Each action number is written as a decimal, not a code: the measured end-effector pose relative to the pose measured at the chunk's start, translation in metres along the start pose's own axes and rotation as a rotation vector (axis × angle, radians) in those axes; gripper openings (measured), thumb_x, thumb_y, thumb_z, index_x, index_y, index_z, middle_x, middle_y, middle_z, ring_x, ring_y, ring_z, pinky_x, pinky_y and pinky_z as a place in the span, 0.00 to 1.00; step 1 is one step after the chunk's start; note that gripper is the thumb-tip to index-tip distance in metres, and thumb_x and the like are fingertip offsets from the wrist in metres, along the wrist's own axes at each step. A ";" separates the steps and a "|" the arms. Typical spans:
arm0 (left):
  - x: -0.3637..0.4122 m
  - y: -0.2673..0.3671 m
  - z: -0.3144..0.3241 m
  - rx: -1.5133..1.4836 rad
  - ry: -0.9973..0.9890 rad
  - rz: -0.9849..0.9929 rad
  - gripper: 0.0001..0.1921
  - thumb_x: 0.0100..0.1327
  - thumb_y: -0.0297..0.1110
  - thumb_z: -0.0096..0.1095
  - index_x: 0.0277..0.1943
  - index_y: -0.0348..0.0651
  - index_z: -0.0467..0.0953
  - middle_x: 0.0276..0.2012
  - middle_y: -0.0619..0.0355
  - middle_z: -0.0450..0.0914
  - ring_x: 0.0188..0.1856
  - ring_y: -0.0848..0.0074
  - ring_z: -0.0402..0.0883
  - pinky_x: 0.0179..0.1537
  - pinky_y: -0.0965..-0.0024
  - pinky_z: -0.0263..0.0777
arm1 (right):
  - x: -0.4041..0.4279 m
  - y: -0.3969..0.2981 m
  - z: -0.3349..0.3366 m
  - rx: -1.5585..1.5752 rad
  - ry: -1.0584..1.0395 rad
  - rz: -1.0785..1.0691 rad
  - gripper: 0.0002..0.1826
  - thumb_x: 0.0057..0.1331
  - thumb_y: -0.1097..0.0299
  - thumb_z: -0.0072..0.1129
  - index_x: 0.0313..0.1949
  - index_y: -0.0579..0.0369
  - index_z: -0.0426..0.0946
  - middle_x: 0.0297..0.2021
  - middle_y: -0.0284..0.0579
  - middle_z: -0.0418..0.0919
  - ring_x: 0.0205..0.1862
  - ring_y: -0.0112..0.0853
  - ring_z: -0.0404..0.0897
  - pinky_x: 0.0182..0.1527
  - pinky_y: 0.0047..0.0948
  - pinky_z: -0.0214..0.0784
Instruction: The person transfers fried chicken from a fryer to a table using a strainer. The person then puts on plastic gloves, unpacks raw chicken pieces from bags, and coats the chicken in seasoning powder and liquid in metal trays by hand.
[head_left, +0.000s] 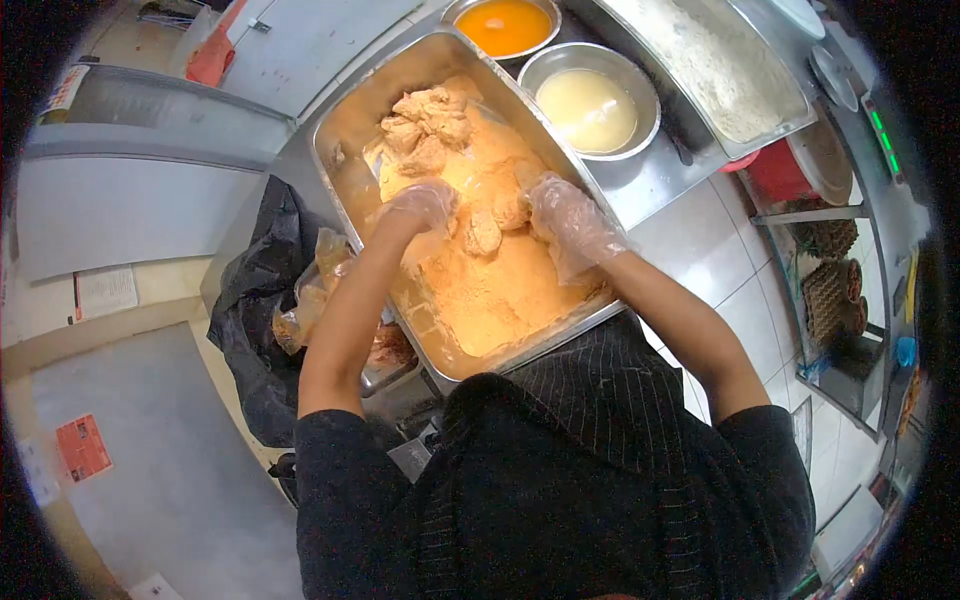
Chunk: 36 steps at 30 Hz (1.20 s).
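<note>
A deep steel tray (341, 187) lies before me, spread with orange seasoned flour (487, 300). My left hand (426, 204), in a clear plastic glove, reaches down into the flour left of centre. Also gloved, my right hand (566, 221) is at the tray's right side, its fingers by the flour-coated pieces (484, 231), which look like chicken. These pieces lie between the two hands. The fingertips of both hands are partly hidden, so any grip is unclear. More coated pieces (427, 124) are heaped at the tray's far end.
Beyond the tray's right edge stand a steel bowl of pale liquid (589, 109) and a bowl of orange liquid (502, 28). A long steel pan of white flour (720, 67) is farther right. Left of the tray are a black plastic bag (259, 300) and clear plastic bags (319, 292).
</note>
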<state>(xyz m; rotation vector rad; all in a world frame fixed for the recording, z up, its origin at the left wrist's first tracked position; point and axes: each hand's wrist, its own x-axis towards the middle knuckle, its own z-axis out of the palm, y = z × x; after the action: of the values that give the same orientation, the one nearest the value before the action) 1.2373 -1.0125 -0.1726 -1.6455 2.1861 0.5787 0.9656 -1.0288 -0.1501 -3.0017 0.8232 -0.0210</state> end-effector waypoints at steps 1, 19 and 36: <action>-0.002 -0.004 0.005 0.004 0.000 -0.008 0.10 0.51 0.34 0.56 0.33 0.39 0.80 0.35 0.43 0.80 0.35 0.59 0.81 0.37 0.60 0.73 | 0.001 0.000 0.003 0.179 0.138 0.049 0.11 0.55 0.70 0.51 0.37 0.57 0.75 0.36 0.48 0.77 0.44 0.40 0.76 0.53 0.35 0.64; -0.045 0.053 -0.029 -0.123 0.156 -0.191 0.13 0.51 0.37 0.55 0.35 0.41 0.79 0.39 0.45 0.81 0.41 0.58 0.80 0.43 0.60 0.72 | -0.006 0.000 -0.012 1.264 0.354 0.238 0.11 0.65 0.68 0.43 0.42 0.57 0.73 0.38 0.44 0.73 0.43 0.34 0.74 0.49 0.34 0.66; -0.012 0.060 -0.005 -0.494 0.267 -0.360 0.19 0.54 0.45 0.56 0.43 0.41 0.75 0.35 0.45 0.80 0.40 0.60 0.80 0.42 0.60 0.73 | 0.076 0.089 -0.191 0.908 0.219 0.110 0.13 0.57 0.69 0.53 0.41 0.48 0.81 0.37 0.43 0.81 0.37 0.31 0.79 0.42 0.29 0.72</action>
<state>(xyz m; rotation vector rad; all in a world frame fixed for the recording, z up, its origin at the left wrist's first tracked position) 1.1822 -0.9902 -0.1558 -2.4303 1.9330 0.8823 0.9812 -1.1488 0.0387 -2.1141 0.7200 -0.5612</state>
